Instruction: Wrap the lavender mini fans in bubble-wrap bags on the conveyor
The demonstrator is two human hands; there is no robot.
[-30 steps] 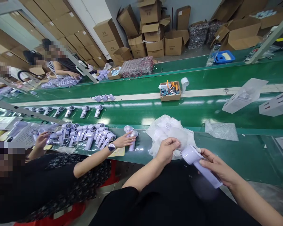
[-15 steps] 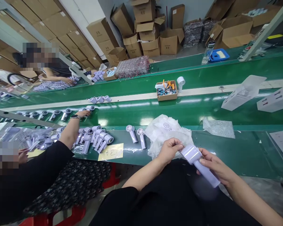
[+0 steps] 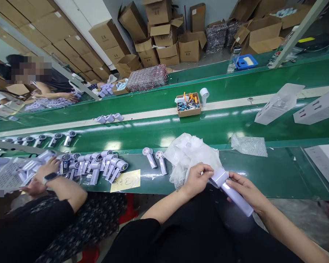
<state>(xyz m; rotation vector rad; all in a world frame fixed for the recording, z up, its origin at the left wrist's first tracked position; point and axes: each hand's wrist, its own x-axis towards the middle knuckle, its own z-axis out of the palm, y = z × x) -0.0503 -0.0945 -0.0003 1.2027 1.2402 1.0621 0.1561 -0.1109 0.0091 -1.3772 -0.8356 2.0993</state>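
A pale purple handheld fan [image 3: 237,199] is held over my lap at the bench edge, tilted with its round head up and to the left. My right hand [image 3: 245,188] wraps round the handle just below the head. At the head's left rim, the thumb and fingers of my left hand [image 3: 200,178] are pinched together; whatever lies between the fingertips is too small to make out. Just beyond my left hand lies a crumpled heap of clear plastic bags [image 3: 193,155]. Two more fans, one of them a small fan [image 3: 161,163], rest left of the bags.
A yellow handwritten note [image 3: 125,181] lies beside a pile of fans [image 3: 95,164] on the left, where a co-worker's hand [image 3: 48,170] reaches in. A carton of small parts [image 3: 190,112] stands on the conveyor. Bubble wrap [image 3: 249,145] and white plastic holders [image 3: 279,104] are to the right.
The co-worker's hand has drawn back from the conveyor to the fan pile, leaving a fan row there. My view has shifted slightly; my hands keep nearly the same grip on the fan.
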